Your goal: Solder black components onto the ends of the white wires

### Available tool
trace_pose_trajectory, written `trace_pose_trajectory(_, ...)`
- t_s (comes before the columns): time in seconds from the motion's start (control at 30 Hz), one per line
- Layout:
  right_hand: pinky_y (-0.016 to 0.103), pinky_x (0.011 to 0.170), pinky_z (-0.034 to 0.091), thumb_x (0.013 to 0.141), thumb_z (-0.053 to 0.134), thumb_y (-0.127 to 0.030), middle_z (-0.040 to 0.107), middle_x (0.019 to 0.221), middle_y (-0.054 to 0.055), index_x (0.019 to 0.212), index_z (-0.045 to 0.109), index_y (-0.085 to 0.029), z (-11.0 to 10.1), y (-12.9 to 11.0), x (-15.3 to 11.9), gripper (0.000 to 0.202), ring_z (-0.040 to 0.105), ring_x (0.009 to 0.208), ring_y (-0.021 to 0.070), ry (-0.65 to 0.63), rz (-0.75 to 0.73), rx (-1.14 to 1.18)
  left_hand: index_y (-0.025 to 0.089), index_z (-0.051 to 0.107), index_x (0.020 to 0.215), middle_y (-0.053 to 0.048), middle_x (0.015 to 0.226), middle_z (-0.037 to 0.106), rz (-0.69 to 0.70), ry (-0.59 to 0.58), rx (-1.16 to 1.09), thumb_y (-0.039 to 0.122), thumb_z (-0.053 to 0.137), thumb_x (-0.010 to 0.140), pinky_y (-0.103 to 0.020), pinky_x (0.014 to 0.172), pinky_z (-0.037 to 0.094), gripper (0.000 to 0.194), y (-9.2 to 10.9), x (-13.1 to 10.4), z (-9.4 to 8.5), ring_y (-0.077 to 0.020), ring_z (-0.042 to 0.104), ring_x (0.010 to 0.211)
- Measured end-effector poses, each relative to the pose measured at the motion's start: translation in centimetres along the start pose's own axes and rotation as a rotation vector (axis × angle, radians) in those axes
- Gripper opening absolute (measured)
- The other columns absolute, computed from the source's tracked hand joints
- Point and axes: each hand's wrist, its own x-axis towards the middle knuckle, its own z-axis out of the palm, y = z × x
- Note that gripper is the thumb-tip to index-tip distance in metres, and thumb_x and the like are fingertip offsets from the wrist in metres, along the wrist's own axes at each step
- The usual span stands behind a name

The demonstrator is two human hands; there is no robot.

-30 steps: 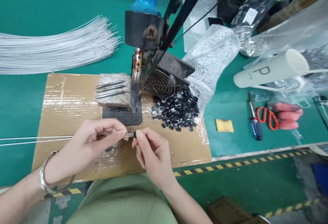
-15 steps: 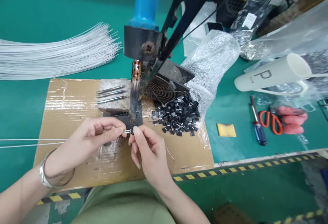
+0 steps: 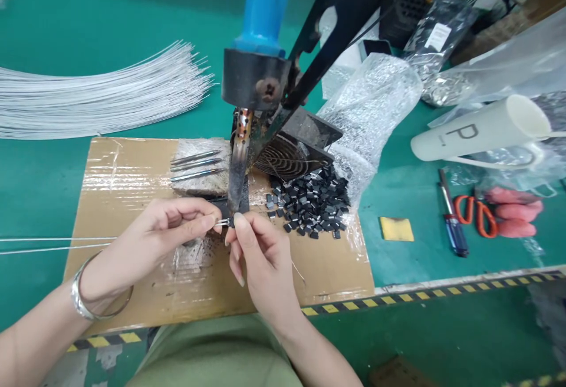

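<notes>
Thumb and fingers of my left hand (image 3: 177,228) pinch the ends of white wires (image 3: 88,238), which trail off to the left. Between thumb and forefinger of my right hand (image 3: 260,251) is a small black connector (image 3: 232,221), mostly covered by the fingertips. The wire ends meet the connector; whether they are joined I cannot tell. Just above my fingertips points the tip of a soldering iron (image 3: 239,169) with a blue handle, held in a black metal stand (image 3: 327,33). Right of my hands lies a heap of small black connectors (image 3: 312,201).
Cardboard (image 3: 124,198) covers the work spot. On it a pad (image 3: 201,166) carries several metal rods, beside a fan with a wire guard (image 3: 283,157). A bundle of white wires (image 3: 101,98) lies back left. To the right are a yellow sponge (image 3: 397,229), screwdriver (image 3: 455,233), orange-handled scissors (image 3: 485,220) and white cup (image 3: 481,130).
The whole view has shifted slightly, so things appear a little further right. Both hands keep their pinch on the wires and connector, close under the iron's tip.
</notes>
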Motion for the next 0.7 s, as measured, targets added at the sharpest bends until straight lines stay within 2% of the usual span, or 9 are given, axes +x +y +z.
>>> trace_pose_trajectory(0.4, 0.017, 0.037, 0.027, 0.099, 0.069, -0.06, 0.044, 0.055, -0.009, 0.075, 0.06, -0.02, 0.06, -0.13, 0.17, 0.047, 0.035, 0.04, 0.0051, 0.002, -0.024, 0.04, 0.022, 0.077, 0.085, 0.004, 0.08, 0.064, 0.037, 0.007, -0.044, 0.029, 0.067, 0.104, -0.017, 0.068, 0.042, 0.023, 0.46, 0.5, 0.16, -0.0092, 0.052, 0.075)
trace_pose_trajectory(0.7, 0.017, 0.038, 0.028, 0.101, 0.069, -0.055, 0.043, 0.054, -0.009, 0.076, 0.06, -0.02, 0.14, -0.24, 0.13, 0.044, 0.035, 0.041, 0.0052, 0.0, -0.049, 0.056, 0.022, 0.078, 0.085, 0.003, 0.079, 0.064, 0.04, 0.004, -0.066, 0.029, 0.067, 0.103, -0.018, 0.067, 0.041, 0.022, 0.57, 0.57, 0.31, -0.0096, 0.052, 0.074)
